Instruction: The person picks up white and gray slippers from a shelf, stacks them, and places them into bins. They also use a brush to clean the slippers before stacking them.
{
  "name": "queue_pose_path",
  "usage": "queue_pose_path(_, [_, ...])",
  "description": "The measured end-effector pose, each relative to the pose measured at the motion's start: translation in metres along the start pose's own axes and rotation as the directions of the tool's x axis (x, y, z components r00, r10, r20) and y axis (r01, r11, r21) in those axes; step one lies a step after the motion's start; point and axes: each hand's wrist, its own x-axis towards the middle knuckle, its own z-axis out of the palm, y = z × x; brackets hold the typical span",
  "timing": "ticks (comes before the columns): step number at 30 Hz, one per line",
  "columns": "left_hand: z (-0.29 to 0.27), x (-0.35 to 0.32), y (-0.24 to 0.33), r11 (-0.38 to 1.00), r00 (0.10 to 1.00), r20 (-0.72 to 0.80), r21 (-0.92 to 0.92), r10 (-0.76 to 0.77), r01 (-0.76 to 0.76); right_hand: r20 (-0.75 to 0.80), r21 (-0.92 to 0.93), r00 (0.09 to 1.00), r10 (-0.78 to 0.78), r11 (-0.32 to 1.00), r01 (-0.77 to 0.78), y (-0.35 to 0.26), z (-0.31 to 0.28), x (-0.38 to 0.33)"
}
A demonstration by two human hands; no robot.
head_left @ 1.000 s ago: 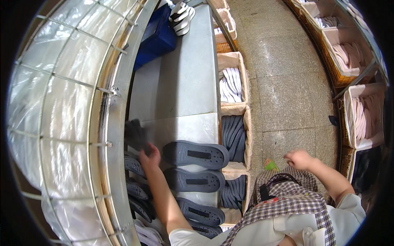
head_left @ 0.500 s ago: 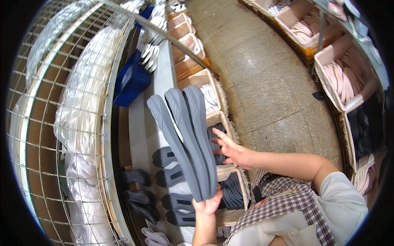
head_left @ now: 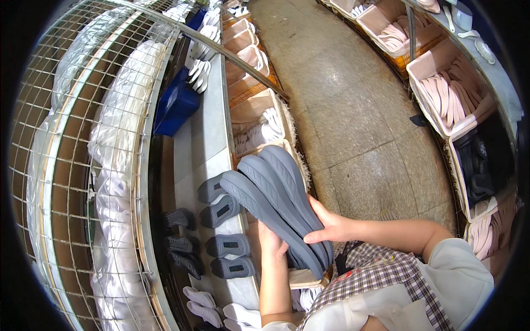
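My right hand (head_left: 331, 225) has joined my left hand (head_left: 270, 240), so my grip now presses the fanned grey moulded soles (head_left: 281, 204) from both sides, beside the smooth pale-grey counter (head_left: 214, 148). How my left wraps underneath, I can't quite tell

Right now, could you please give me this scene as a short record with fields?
Held: several grey soles, bundled side by side
Left-hand grip: on the bundle's left side
Right-hand grip: on its right side, thumb in front
Ledge: more grey soles with dark rectangular patches
Farther off: blue bin
Beyond the aisle: lined basket of pale pink soles
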Motion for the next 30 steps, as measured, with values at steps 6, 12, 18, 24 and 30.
queue_pose_path(6, [-0.023, -0.017, -0.015, 0.995, 0.999, 0.039, -0.102, 0.0, 0.004, -0.03, -0.29, 0.999, -0.034, 0.957, 0.024, 0.01, 0.016, -0.013])
queue_pose_path(12, [-0.055, -0.041, -0.009, 0.996, 0.999, -0.033, -0.086, 0.032, -0.034, -0.025, -0.365, 1.0, 0.0, 0.931, -0.009, 0.02, 0.048, -0.008])
queue_pose_path(18, [-0.075, -0.046, -0.013, 0.968, 0.979, 0.022, 0.146, 0.204, -0.205, 0.008, -0.347, 0.999, 0.045, 0.937, -0.04, 0.037, 0.049, -0.005])
queue_pose_path(24, [-0.071, -0.043, -0.005, 0.92, 0.963, 0.052, 0.284, 0.265, -0.269, -0.021, -0.353, 1.0, 0.008, 0.935, -0.015, 0.043, 0.041, -0.003])
queue_pose_path(30, [-0.032, -0.05, 0.015, 0.945, 0.977, 0.11, -0.253, -0.185, 0.207, 0.251, -0.711, 0.908, -0.335, 0.573, 0.408, 0.005, -0.005, 0.022])
